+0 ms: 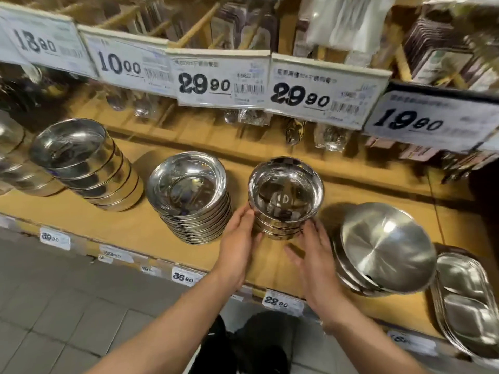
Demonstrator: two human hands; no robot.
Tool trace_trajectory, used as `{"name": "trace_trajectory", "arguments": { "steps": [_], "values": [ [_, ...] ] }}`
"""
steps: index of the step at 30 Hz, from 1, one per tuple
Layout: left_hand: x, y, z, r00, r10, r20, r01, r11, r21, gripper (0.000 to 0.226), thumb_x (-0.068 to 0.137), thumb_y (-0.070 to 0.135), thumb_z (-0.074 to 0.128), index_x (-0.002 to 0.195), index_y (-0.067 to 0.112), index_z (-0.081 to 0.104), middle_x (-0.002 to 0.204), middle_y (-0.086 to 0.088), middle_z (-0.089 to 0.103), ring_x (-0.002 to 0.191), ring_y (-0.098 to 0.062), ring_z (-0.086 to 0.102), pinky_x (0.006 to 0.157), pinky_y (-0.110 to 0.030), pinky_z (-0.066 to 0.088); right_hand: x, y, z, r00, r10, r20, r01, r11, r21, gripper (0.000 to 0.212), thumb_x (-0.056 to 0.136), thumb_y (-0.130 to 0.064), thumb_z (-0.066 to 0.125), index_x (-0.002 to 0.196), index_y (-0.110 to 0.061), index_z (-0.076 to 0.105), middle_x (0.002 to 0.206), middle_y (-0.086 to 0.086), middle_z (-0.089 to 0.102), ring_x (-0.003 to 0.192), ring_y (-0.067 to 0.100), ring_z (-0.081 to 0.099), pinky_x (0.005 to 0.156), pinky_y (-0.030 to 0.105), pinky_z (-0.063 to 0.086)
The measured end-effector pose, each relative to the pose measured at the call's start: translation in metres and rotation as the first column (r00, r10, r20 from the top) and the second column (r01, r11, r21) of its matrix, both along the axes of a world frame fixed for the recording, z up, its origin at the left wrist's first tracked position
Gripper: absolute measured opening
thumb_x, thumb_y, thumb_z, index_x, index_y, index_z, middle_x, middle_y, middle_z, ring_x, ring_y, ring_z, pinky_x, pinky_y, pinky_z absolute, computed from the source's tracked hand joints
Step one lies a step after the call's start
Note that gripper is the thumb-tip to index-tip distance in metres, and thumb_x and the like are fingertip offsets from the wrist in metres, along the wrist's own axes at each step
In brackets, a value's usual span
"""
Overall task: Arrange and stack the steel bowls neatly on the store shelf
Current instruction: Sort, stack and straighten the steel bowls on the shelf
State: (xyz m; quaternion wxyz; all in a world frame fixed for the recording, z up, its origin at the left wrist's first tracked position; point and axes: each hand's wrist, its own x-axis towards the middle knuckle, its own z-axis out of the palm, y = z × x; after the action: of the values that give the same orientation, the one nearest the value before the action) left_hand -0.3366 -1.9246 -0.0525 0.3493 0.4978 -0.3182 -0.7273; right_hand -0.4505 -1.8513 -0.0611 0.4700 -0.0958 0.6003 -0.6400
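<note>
Shelf (129, 225) roomy near edge; both hands' fingers (247, 220) cupping bowl stack (285, 198), loosely spread.

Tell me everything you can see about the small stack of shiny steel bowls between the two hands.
The small stack of shiny steel bowls stands upright, mouths up, on the tan wooden shelf. It looks like polished, mirror-bright metal with rolled rims; a few bowls are nested, exact count unclear. The left hand touches its left lower side; the right hand is open at its right lower side, fingertips near or on it. It sits apart from the taller stack of wide steel bowls to its left.
</note>
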Motion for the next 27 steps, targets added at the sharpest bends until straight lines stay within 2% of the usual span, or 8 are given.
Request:
{"name": "trace_trajectory", "arguments": {
  "steps": [5, 9, 12, 17, 19, 22, 24, 27],
  "values": [
    [0.003, -0.003, -0.005, 1.0, 0.011, 0.001, -0.011, 1.0, 0.017, 0.023, 0.107, 0.019, 0.049, 0.108, 0.033, 0.068, 0.104, 0.009, 0.08, 0.096, -0.005, 0.075, 0.074, -0.02, 0.058, -0.002, -0.035, 0.001, 0.994, 0.088, -0.059, -0.09, 0.995, -0.029, 0.051, 0.091, -0.052, 0.057, 0.139, -0.035, 0.053, 0.14, -0.009, 0.062, 0.131, 0.011, 0.057, 0.108, 0.045, 0.046],
    [0.023, 0.011, -0.011, 0.998, -0.042, 0.046, 0.041, 0.999, 0.019, 0.026, 0.107, 0.019, 0.049, 0.119, 0.034, 0.067, 0.119, 0.008, 0.076, 0.112, -0.013, 0.071, 0.096, -0.033, 0.056, -0.001, -0.059, 0.001, 0.989, 0.14, -0.051, -0.141, 0.99, -0.023, 0.041, 0.102, -0.041, 0.053, 0.141, -0.028, 0.05, 0.139, -0.004, 0.063, 0.127, 0.015, 0.058, 0.106, 0.045, 0.046],
    [0.046, 0.016, -0.014, 0.998, -0.022, 0.066, 0.016, 0.995, 0.094, 0.026, 0.106, 0.018, 0.051, 0.126, 0.021, 0.068, 0.122, 0.0, 0.075, 0.114, -0.018, 0.071, 0.102, -0.042, 0.055, 0.006, -0.078, 0.002, 0.993, 0.119, -0.025, -0.12, 0.993, -0.021, 0.022, 0.105, -0.035, 0.052, 0.124, -0.027, 0.058, 0.119, -0.005, 0.07, 0.106, 0.013, 0.065, 0.091, 0.039, 0.048],
    [0.088, 0.012, -0.016, 0.989, -0.032, 0.147, 0.012, 0.99, 0.137, 0.021, 0.104, 0.014, 0.055, 0.113, 0.015, 0.073, 0.108, -0.001, 0.078, 0.093, -0.012, 0.076, 0.09, -0.036, 0.059, 0.021, -0.101, 0.0, 0.984, 0.163, -0.077, -0.165, 0.986, -0.02, 0.015, 0.105, -0.037, 0.052, 0.119, -0.039, 0.057, 0.11, -0.022, 0.071, 0.095, -0.007, 0.067, 0.079, 0.03, 0.053],
    [0.106, 0.007, -0.017, 0.979, -0.057, 0.195, 0.031, 0.991, 0.133, 0.021, 0.103, 0.009, 0.055, 0.105, 0.012, 0.075, 0.096, -0.004, 0.079, 0.086, -0.017, 0.078, 0.086, -0.04, 0.058, 0.026, -0.105, 0.0, 0.974, 0.2, -0.107, -0.202, 0.979, -0.01, 0.021, 0.104, -0.04, 0.054, 0.125, -0.04, 0.055, 0.117, -0.021, 0.066, 0.095, -0.008, 0.066, 0.075, 0.027, 0.056],
    [0.135, -0.004, -0.017, 0.966, -0.013, 0.258, -0.018, 0.993, 0.117, 0.029, 0.1, 0.0, 0.053, 0.087, 0.011, 0.076, 0.087, -0.011, 0.077, 0.084, -0.025, 0.076, 0.079, -0.035, 0.06, 0.035, -0.103, -0.005, 0.97, 0.226, -0.093, -0.226, 0.974, 0.016, 0.015, 0.104, -0.04, 0.054, 0.118, -0.045, 0.056, 0.101, -0.023, 0.064, 0.082, -0.005, 0.062, 0.072, 0.029, 0.054],
    [0.154, -0.018, -0.015, 0.956, 0.068, 0.285, -0.094, 0.993, 0.078, 0.027, 0.099, 0.002, 0.053, 0.087, 0.012, 0.075, 0.081, -0.009, 0.076, 0.079, -0.025, 0.073, 0.076, -0.035, 0.058, 0.047, -0.095, -0.01, 0.965, 0.255, -0.062, -0.25, 0.965, 0.081, 0.028, 0.105, -0.037, 0.053, 0.132, -0.034, 0.053, 0.105, -0.013, 0.062, 0.093, 0.006, 0.061, 0.078, 0.034, 0.052],
    [0.172, -0.052, -0.011, 0.945, 0.186, 0.267, -0.195, 0.981, 0.005, 0.023, 0.099, 0.016, 0.051, 0.11, 0.013, 0.072, 0.079, 0.006, 0.076, 0.076, -0.013, 0.071, 0.064, -0.03, 0.056, 0.073, -0.083, -0.013, 0.948, 0.318, -0.002, -0.313, 0.934, 0.175, 0.044, 0.103, -0.047, 0.049, 0.146, -0.037, 0.043, 0.141, -0.007, 0.056, 0.125, 0.015, 0.057, 0.087, 0.037, 0.056]
  ]
}}
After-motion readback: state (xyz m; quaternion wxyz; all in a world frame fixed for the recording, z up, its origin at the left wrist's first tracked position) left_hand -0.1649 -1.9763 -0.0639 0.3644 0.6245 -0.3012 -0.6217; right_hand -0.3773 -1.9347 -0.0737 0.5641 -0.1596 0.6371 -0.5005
